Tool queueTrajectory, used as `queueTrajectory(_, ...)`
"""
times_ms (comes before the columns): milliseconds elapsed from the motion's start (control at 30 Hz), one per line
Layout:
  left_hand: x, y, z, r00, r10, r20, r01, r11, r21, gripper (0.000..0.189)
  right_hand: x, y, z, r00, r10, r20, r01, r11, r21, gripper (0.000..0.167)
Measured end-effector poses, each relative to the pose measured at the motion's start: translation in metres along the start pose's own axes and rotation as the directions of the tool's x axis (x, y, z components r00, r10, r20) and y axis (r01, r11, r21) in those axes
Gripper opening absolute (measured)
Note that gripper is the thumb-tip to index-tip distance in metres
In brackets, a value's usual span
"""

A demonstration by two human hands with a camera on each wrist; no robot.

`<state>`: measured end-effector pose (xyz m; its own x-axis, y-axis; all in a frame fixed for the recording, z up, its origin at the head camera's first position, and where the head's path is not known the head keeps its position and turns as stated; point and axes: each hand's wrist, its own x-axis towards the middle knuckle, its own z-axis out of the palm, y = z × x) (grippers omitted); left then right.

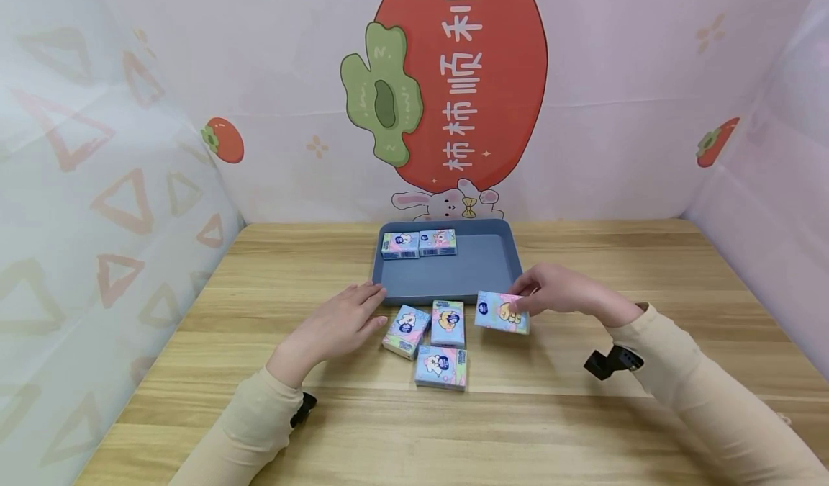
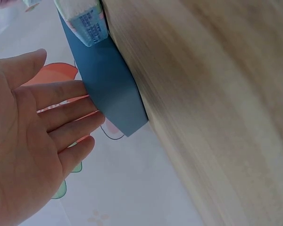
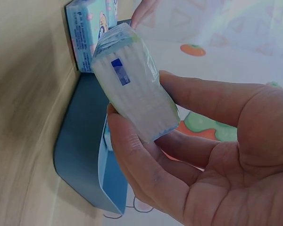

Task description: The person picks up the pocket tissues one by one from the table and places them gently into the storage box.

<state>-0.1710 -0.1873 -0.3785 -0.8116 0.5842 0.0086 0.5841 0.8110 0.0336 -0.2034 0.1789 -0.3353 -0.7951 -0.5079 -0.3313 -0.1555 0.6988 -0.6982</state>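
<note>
My right hand [image 1: 565,291] pinches a pocket tissue pack [image 1: 495,313] between thumb and fingers, just in front of the tray's right front corner. In the right wrist view the pack's pale side [image 3: 139,94] with a dark blue tab shows between the fingers. My left hand [image 1: 340,322] is at the left front corner of the blue-grey tray [image 1: 453,266], fingers extended; whether they touch the rim, I cannot tell. Three more tissue packs lie before the tray: a tilted one [image 1: 406,330], an upright-facing one [image 1: 448,323] and a crosswise one [image 1: 441,368].
Side by side in the tray's back left part lie two tissue packs, one at the corner [image 1: 401,245] and its neighbour [image 1: 437,242]. Wooden tabletop [image 1: 291,428] surrounds everything. Behind stands a printed cloth backdrop [image 1: 291,61], with cloth walls at both sides.
</note>
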Motion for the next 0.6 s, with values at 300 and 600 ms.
queueTrajectory(300,0.0,0.0,0.0,1.0,-0.009,0.005,0.009,1.0,-0.009,0.056,0.007,-0.005,-0.009,0.999,0.043,0.001,-0.043,0.999,0.005,0.041)
queueTrajectory(600,0.0,0.001,-0.001,1.0,-0.005,0.002,0.005,1.0,-0.004,0.056,0.015,-0.007,-0.02,0.999,0.052,0.005,-0.052,0.998,0.03,0.039)
